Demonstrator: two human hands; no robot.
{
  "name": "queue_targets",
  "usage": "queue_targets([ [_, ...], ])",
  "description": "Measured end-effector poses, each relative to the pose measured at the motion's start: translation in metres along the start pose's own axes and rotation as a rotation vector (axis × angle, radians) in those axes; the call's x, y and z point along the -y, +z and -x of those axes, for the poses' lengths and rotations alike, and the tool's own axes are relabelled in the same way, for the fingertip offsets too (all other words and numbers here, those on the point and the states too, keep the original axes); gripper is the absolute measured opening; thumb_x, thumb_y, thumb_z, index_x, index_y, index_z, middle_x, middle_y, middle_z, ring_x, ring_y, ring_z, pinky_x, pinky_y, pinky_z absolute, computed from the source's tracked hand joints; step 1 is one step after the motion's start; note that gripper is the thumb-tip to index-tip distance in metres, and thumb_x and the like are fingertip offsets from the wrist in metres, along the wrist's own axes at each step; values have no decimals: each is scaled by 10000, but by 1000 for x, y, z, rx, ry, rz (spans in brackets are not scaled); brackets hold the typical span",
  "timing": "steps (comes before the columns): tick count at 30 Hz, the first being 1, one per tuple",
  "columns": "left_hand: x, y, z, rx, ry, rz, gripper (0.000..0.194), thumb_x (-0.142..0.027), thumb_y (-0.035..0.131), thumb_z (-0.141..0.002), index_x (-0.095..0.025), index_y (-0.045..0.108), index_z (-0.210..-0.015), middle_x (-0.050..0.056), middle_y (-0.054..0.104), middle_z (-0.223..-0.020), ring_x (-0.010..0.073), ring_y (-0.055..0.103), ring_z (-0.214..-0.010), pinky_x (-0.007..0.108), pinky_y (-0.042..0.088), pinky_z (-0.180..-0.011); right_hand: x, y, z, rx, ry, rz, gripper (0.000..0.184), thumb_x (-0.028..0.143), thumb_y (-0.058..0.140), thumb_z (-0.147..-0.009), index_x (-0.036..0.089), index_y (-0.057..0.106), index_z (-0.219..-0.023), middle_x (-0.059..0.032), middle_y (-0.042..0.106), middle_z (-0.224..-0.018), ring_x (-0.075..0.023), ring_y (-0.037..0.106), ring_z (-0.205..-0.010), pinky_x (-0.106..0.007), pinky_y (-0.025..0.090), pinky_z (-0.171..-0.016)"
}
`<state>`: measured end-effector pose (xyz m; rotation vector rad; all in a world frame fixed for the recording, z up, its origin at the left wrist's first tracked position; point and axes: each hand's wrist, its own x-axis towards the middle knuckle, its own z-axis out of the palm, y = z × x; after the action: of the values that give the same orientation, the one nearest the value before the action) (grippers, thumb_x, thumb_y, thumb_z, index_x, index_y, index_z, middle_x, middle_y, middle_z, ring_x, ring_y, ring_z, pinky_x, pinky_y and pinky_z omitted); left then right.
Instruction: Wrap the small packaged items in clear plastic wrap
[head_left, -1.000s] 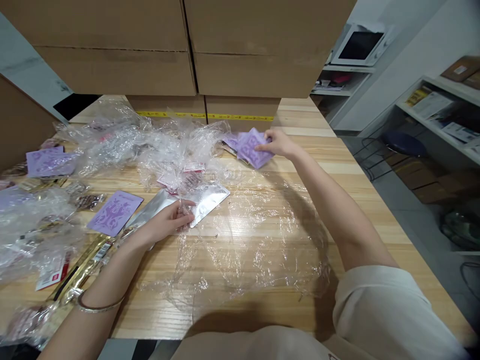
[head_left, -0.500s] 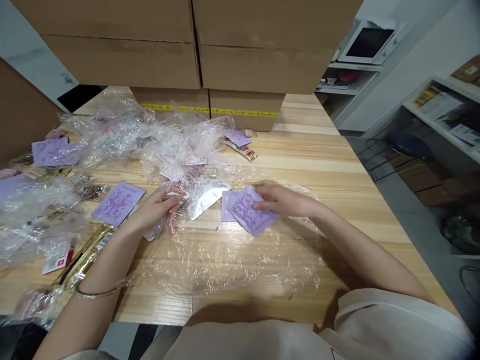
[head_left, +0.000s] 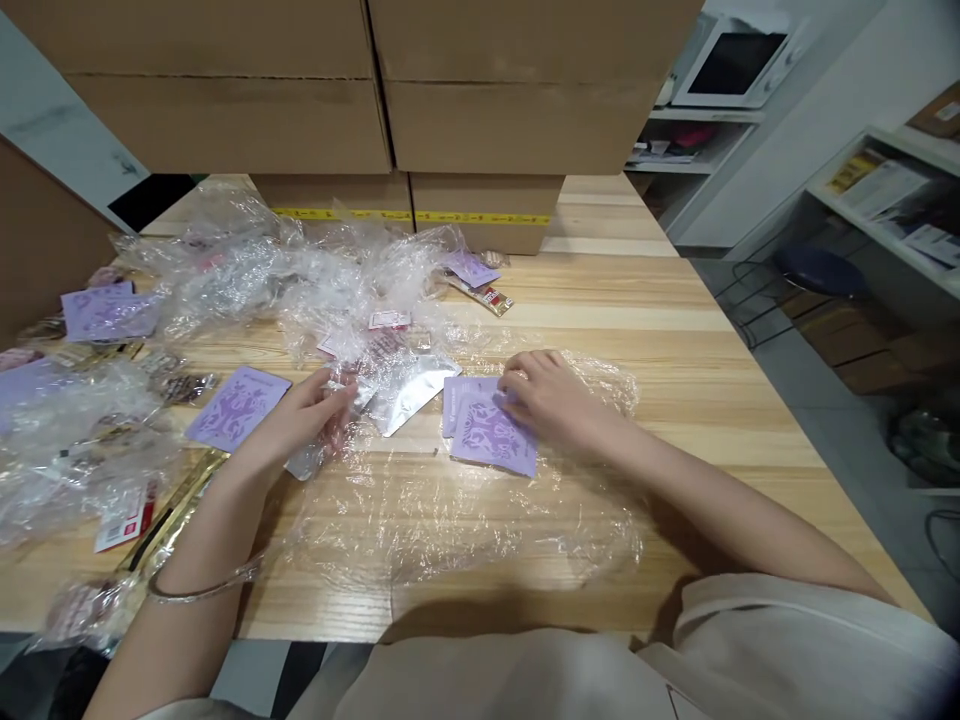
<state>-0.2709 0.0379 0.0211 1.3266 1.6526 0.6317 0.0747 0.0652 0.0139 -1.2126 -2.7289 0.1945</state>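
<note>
Wooden worktop, cardboard boxes blocking 12 o'clock. Purple packets mid-worktop by spread clear film, overlapped, probably to stay together. Right hand at their 2 o'clock, fingers curled at the edge; grip, can't tell. Left hand at 9, fingers bunched by crumpled wrap, perhaps steadying; hold unclear. Silver pouch between. Wrapper heap crowds 10–11.

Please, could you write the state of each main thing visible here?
Purple packets: overlapping
Right hand: fingers bent, at packets
Clear film: crumpled
Left hand: fingers bent, at film
Silver pouch: partly under film
Cardboard boxes: stacked
Microwave: seemingly shut
</note>
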Motion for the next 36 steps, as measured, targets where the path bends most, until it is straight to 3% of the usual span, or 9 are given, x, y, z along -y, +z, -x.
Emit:
queue_targets([
  [4, -2, -6, 3, -185, 177, -356, 528, -564, 575, -862, -199, 499, -1237, 1, 576, -753, 183, 591, -625, 298, 483, -556, 9, -27, 44, 45, -107, -151, 193, 343, 531, -980, 182, 633, -1011, -101, 631, -1016, -236, 562, -934, -369, 437, -839],
  [8, -28, 16, 28, -374, 556, -735, 437, -510, 514, -921, -153, 570, -1166, 117, 545, -1048, 259, 574, -942, 407, 501, -792, 34, -31, 76, 241, -180, -272, 297, 464, 655, -866, 190, 619, -973, -69, 623, -975, -220, 556, -886, -366, 437, -807],
  [12, -53, 64, 63, 250, 811, -836, 355, -519, 479, -966, -182, 591, -950, 65, 561, -964, 200, 549, -847, 339, 486, -729, 58, -9, 91, 266, -163, -66, 378, 377, 766, -723, 172, 618, -1003, -95, 622, -1001, -257, 552, -900, -387, 423, -784],
  [14, -54, 86, 74, 404, 864, -907, 374, -547, 563, -912, -174, 573, -890, 70, 565, -947, 220, 538, -862, 355, 485, -737, 61, -2, 95, 235, -145, 112, 309, 237, 729, -735, 166, 627, -1017, -102, 636, -987, -274, 574, -893, -389, 409, -764],
  [17, -41, 104, 81, 465, 875, -1023, 282, -424, 653, -849, -161, 574, -916, 94, 582, -986, 265, 540, -937, 408, 488, -814, 56, -4, 101, 197, -38, 308, 197, 63, 628, -761, 172, 640, -925, -80, 657, -894, -254, 607, -796, -367, 381, -707],
  [21, -24, 96, 81, 472, 793, -1156, 282, -109, 575, -757, -128, 589, -1038, 136, 604, -1100, 300, 550, -1053, 451, 477, -925, 34, -22, 110, 169, 81, 333, 242, -28, 533, -766, 172, 633, -856, -70, 663, -829, -235, 624, -757, -352, 373, -700],
  [26, -24, 64, 83, 469, 708, -1029, 389, -111, 526, -833, -149, 548, -1220, 134, 569, -1302, 286, 525, -1225, 442, 459, -1033, -8, -30, 114, 132, 217, -130, 217, 45, 425, -844, 188, 588, -847, -59, 656, -828, -205, 613, -738, -323, 417, -678],
  [31, -14, 59, 93, 492, 715, -920, 731, -548, 655, -847, -152, 419, -1415, 186, 463, -1464, 346, 451, -1360, 484, 458, -1083, -41, -1, 110, 3, 322, -729, 201, 193, 431, -865, 211, 602, -969, -49, 680, -946, -215, 641, -870, -344, 494, -759],
  [36, 2, 78, 95, 394, 720, -1047, 470, -126, 565, -844, -131, 543, -1314, 191, 520, -1415, 379, 416, -1401, 534, 413, -1115, -45, 28, 104, -72, 300, -756, 441, 265, 677, -767, 220, 574, -1193, -84, 662, -1129, -246, 646, -977, -371, 512, -815],
])
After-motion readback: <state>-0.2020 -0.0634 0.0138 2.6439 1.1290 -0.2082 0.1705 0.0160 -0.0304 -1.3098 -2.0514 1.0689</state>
